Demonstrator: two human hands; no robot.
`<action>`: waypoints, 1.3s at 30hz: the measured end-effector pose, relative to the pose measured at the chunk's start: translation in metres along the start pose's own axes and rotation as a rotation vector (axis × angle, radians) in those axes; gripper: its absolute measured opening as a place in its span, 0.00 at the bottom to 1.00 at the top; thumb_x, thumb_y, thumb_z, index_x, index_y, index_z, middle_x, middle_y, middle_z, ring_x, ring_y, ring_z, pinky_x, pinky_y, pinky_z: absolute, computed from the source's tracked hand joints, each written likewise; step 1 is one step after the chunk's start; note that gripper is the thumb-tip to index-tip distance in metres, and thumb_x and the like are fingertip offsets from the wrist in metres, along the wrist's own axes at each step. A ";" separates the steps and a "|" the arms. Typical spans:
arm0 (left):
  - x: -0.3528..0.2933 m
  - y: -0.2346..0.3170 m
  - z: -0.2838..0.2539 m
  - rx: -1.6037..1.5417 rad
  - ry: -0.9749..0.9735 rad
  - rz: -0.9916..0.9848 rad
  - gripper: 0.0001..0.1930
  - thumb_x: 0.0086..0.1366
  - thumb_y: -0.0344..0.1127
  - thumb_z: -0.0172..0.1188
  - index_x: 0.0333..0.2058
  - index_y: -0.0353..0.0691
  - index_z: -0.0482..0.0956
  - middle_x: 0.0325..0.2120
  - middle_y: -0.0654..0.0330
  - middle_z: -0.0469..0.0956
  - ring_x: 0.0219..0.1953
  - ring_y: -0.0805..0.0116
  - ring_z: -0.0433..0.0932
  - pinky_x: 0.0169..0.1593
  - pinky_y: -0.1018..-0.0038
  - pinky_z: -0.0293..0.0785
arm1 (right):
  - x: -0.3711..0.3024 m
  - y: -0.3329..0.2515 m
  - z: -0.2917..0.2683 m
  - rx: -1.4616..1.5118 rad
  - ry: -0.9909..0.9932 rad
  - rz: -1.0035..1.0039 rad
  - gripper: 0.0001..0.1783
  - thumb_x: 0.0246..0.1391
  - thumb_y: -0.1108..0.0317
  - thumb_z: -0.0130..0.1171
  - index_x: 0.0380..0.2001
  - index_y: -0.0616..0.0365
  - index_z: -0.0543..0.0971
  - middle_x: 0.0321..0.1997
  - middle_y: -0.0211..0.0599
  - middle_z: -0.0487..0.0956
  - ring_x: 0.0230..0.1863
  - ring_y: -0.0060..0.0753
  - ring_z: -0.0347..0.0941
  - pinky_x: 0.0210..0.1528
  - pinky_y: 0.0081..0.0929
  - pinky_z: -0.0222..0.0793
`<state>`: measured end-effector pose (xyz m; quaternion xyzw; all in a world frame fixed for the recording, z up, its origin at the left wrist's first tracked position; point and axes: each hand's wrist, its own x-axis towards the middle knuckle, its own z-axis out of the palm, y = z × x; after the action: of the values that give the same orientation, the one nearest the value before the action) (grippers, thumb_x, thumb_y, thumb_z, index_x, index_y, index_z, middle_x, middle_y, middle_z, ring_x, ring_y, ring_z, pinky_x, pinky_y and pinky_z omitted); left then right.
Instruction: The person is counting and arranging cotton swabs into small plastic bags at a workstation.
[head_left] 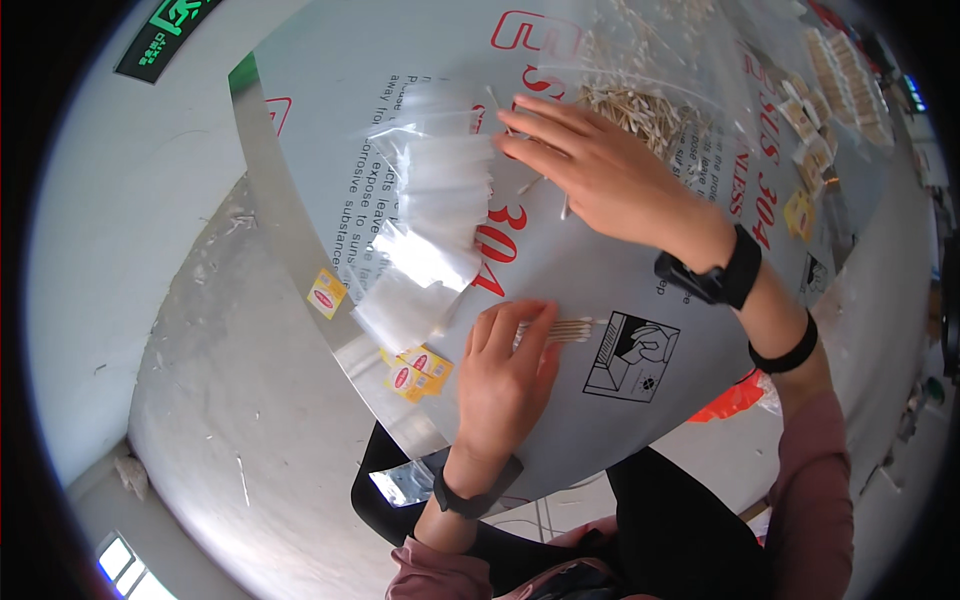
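Note:
A small bundle of cotton swabs (570, 331) lies between the thumb and fingers of my left hand (505, 365), which is closed around it low over the table's near part. The swab tips stick out to the right. My right hand (615, 180) reaches across the table, fingers stretched out, beside a large pile of loose cotton swabs (635, 120). A few single swabs lie under and around its fingertips, one upright-slanting swab (493, 98) just beyond them. To the left, clear plastic bags (440, 190) are spread in an overlapping row.
Yellow printed cards (415, 375) lie near the table's left edge, with another card (326, 293) farther up. Packed swab bundles (845, 85) and small packets (808, 125) stand at the far right. Red plastic (730, 399) shows below the table's near edge.

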<state>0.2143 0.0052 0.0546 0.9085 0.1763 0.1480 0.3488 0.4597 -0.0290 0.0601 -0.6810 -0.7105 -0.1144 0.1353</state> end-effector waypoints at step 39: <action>0.053 0.000 0.017 0.056 0.079 -0.154 0.08 0.57 0.26 0.65 0.34 0.38 0.76 0.32 0.56 0.75 0.37 0.53 0.75 0.39 0.60 0.74 | -0.076 -0.062 -0.020 0.619 -0.044 0.530 0.09 0.51 0.78 0.63 0.35 0.61 0.74 0.33 0.43 0.77 0.33 0.49 0.76 0.35 0.39 0.72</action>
<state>0.2683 0.0177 0.0503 0.8952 0.2633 0.1516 0.3261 0.4010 -0.1100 0.0539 -0.7700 -0.5139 0.1584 0.3434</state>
